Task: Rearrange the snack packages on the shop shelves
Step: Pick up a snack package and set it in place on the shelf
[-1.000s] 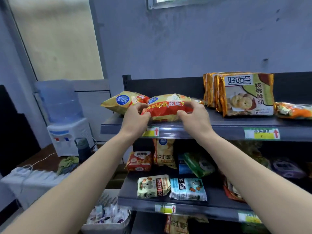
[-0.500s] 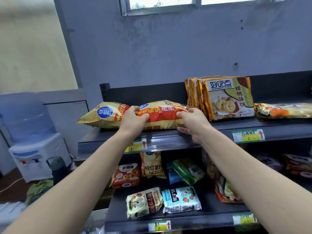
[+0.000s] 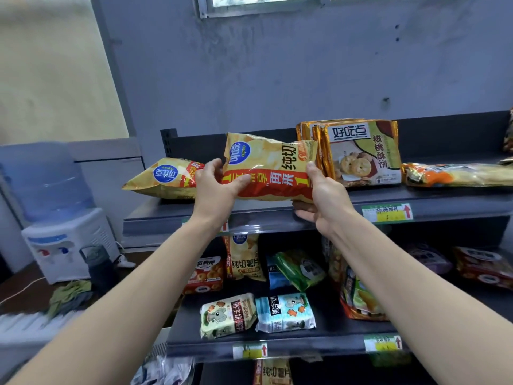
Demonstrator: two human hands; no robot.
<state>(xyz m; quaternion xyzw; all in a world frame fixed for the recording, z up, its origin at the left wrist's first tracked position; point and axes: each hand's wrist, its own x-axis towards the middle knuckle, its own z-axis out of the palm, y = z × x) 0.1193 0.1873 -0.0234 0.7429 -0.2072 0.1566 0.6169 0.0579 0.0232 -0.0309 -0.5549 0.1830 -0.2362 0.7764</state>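
Because the slick, puffy chip bag (image 3: 266, 168) hung over the front of the top shelf (image 3: 277, 220) gripped only at its ends, left hand (image 3: 215, 190) curled round one, right hand (image 3: 323, 201) pinching the other with fingers (image 3: 301, 213) underneath, it could have slipped free or bumped the cookie packs (image 3: 361, 154) just beside it.

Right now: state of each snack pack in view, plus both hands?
held chip bag: gripped at both ends, face toward camera
second chip bag: lying flat on top shelf
cookie packs: standing upright, top shelf
orange pack: lying flat, top shelf
bear biscuit packs: lying flat, lower shelf
left hand: grips bag's left end
right hand: grips right end, fingers underneath
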